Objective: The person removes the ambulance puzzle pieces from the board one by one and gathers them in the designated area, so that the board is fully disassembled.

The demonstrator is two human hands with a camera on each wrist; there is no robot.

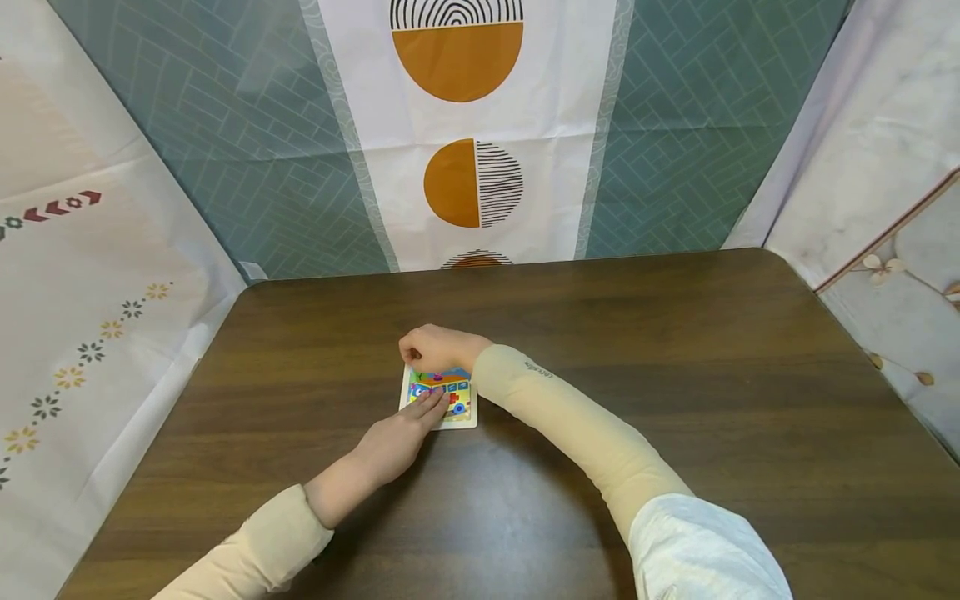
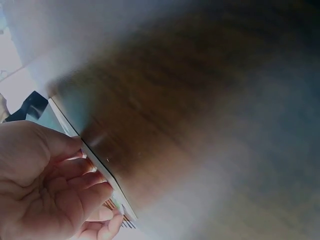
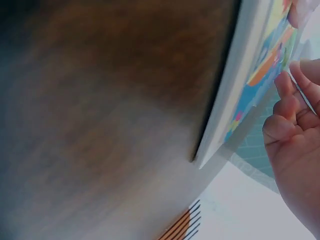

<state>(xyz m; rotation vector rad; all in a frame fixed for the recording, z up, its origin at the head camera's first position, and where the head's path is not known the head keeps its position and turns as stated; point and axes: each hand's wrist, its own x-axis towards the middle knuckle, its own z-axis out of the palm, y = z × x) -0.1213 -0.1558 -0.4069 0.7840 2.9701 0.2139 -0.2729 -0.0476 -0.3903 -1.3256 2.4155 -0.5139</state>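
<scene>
A small square picture board with a pale border lies on the table, printed with a bright yellow vehicle. My left hand rests on its near left part, fingers stretched over the picture. In the left wrist view the thumb of the left hand touches the board's pale edge. Over the far left corner is my right hand, its fingers curled in. The right wrist view shows the right hand with thumb and forefinger close together beside the board. Whether anything lies between them cannot be made out.
A dark wooden table extends around the board on all sides. Patterned cloth hangs beyond its far edge, and pale printed cloths flank the sides. Both forearms, in pale sleeves, reach across the table.
</scene>
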